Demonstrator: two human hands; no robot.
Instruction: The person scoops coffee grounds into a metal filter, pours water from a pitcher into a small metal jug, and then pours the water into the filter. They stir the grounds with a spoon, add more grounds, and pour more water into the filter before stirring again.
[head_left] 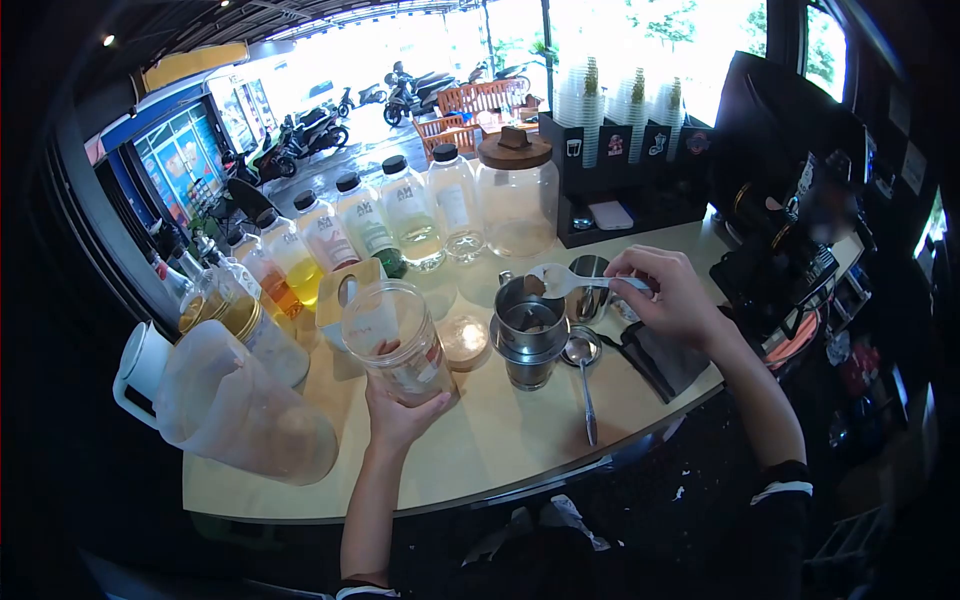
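Note:
My left hand (408, 415) is wrapped round the lower part of a clear, open-topped jar (425, 362), tilted a little, with some brown stuff low inside. Between the thumb and fingers of my right hand (668, 290) is the handle of a whitish plastic spoon (562, 282). Brown grounds lie in the spoon's bowl, just above the rim of a metal drip coffee filter (530, 322). Dark grounds show inside the filter, which sits upright on a cup (528, 375). Behind the filter stands a metal cup (590, 290).
A round lid (466, 342) lies beside the jar. Near the filter are a long-handled metal spoon (588, 400) and a dark cloth (675, 350). A large frosted pitcher (250, 420) stands left. Several black-capped bottles (412, 215), a wooden-lidded jar (517, 205) and a cup rack (630, 155) line the back.

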